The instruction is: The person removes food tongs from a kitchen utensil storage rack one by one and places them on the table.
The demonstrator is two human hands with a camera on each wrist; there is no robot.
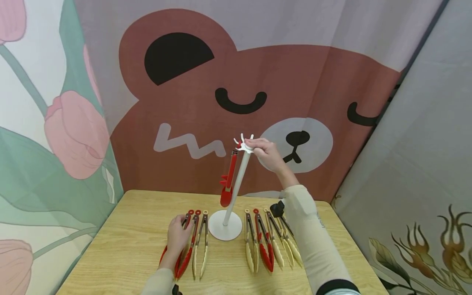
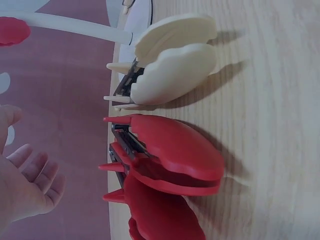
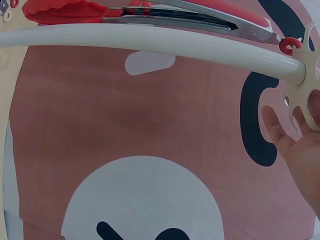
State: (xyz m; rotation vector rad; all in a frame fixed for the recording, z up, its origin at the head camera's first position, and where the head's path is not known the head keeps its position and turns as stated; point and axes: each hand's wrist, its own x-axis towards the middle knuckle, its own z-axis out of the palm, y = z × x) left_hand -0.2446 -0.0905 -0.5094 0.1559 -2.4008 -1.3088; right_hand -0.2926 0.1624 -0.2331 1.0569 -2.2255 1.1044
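Observation:
My right hand (image 1: pixel 267 155) pinches the hooked white top (image 1: pixel 243 146) of an upright stand that leans slightly to the right. From one hook hangs a pair of red-tipped tongs (image 1: pixel 229 176); the right wrist view shows its red ring (image 3: pixel 291 45) on the hook. My left hand (image 1: pixel 178 235) is over the left row, beside red tongs (image 1: pixel 192 246) and partly hiding another red pair. In the left wrist view, its fingers (image 2: pixel 42 172) are loosely bent, with nothing visible between them. Cream tongs (image 1: pixel 200 246) lie to the right of the red ones.
The stand's round white base (image 1: pixel 225 231) rests on the wooden table (image 1: pixel 147 205). Right of it lies a row of cream tongs (image 1: pixel 250 246) and red tongs (image 1: pixel 265 250), partly covered by my right sleeve (image 1: pixel 313 233). A bear-print curtain (image 1: pixel 177 176) hangs behind the table.

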